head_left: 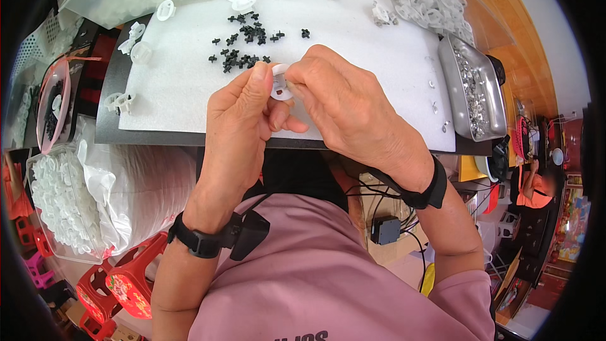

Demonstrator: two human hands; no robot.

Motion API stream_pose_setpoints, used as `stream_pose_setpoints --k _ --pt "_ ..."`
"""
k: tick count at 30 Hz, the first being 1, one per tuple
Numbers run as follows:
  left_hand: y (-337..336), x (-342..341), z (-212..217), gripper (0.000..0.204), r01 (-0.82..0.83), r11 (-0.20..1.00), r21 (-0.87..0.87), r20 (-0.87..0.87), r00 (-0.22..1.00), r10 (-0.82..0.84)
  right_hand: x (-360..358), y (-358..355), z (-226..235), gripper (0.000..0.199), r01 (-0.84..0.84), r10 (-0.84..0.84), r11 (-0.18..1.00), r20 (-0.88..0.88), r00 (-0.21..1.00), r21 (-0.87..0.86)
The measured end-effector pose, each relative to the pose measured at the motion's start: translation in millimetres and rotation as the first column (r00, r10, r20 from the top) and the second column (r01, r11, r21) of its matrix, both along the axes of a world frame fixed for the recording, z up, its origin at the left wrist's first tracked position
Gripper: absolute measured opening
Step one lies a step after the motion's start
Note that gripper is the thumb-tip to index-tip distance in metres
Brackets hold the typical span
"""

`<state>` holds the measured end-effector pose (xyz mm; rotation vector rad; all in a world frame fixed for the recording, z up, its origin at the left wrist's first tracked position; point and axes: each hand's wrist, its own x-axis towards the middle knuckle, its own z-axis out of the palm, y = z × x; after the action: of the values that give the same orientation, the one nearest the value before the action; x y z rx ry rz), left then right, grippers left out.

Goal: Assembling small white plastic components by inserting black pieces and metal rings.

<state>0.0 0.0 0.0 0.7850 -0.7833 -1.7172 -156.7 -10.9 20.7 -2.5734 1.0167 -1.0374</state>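
"Where's the white plastic piece (280,93)?"
"Over the desk (108,119), pinched in the left hand (245,102)."
"And the right hand (353,104)?"
"Right up against it, though I can't tell whether it grips too. Small black pieces (254,35) lie just beyond, on a white sheet (404,57)."

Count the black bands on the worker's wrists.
2: the left band sits on the wrist behind the left hand, the right band behind the right hand. Both wrists show; their undersides are hidden.
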Motion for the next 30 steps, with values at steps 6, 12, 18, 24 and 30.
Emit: stream_pose_setpoints --k 6,12,18,24,30 --pt "-0.2 0.0 -0.6 0.036 -0.024 1.0 -0.004 -0.001 1.0 0.024 1.2 7.1 -2.5 0.016 0.015 -0.016 0.998 0.032 0.999 0.062" --pt "3.3 0.2 1.9 0.036 -0.032 0.999 0.006 0.001 0.999 0.032 2.9 14.3 1.1 0.017 0.012 -0.018 0.996 0.066 0.998 0.083" --pt "0.2 3.6 -0.3 0.038 -0.035 0.999 -0.032 -0.041 0.999 0.034 -4.0 10.5 3.3 0.028 -0.007 0.002 0.997 0.065 0.998 0.082" --pt "-4.6 3.6 0.8 0.038 0.01 0.998 -0.064 -0.087 0.996 -0.016 -11.8 7.5 17.4 0.034 0.069 -0.07 0.983 -0.004 0.998 0.167" --pt "-0.9 -1.8 11.4 0.039 -0.015 1.0 -0.025 0.009 1.0 0.015 -1.1 2.0 28.2 0.033 0.068 -0.041 0.98 -0.149 0.988 0.187"
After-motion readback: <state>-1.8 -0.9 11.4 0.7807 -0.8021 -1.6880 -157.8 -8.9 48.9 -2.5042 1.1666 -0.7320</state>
